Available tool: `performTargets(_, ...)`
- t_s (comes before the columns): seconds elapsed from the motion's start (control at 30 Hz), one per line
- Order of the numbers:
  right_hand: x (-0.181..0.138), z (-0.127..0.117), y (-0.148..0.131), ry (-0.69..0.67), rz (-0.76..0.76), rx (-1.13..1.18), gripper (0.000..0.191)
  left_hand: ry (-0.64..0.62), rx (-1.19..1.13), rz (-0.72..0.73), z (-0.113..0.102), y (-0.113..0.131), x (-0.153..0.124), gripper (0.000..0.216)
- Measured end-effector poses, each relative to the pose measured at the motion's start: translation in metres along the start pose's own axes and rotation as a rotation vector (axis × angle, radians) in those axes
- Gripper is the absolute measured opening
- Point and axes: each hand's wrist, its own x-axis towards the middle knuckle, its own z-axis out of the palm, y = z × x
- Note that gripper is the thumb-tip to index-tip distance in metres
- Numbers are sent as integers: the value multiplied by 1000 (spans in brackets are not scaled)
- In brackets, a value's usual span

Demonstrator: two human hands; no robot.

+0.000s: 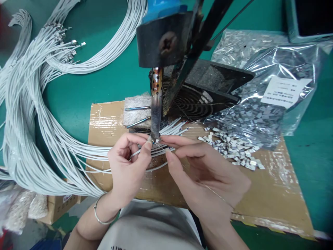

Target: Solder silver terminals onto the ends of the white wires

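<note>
Under the soldering iron [156, 111], which a stand holds tip down, my two hands meet. My left hand [130, 170] is closed, thumb against forefinger, on a white cable [134, 153] at its end. A small pale metal piece [157, 141] shows right by the iron's tip; whether it is joined to the cable I cannot tell. A thin solder wire [217, 194] crosses the palm of my right hand [205, 170] and is pinched between thumb and fingers, its end reaching toward the tip. Several white cable ends [173, 129] lie just behind my fingers.
A thick bundle of white cables [23, 139] fills the left side. Loose metal terminals [238, 147] lie on the cardboard [275, 194] at right, before a clear plastic bag [307, 90]. A black fan [195, 102] stands behind the iron. A foam-wrapped block [135, 118] sits left of it.
</note>
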Motion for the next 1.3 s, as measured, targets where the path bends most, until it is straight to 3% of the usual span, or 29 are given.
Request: performTargets(1.3,2,2,-1,1,-13,63,23,-8,6,-12,-2,0,-2,17)
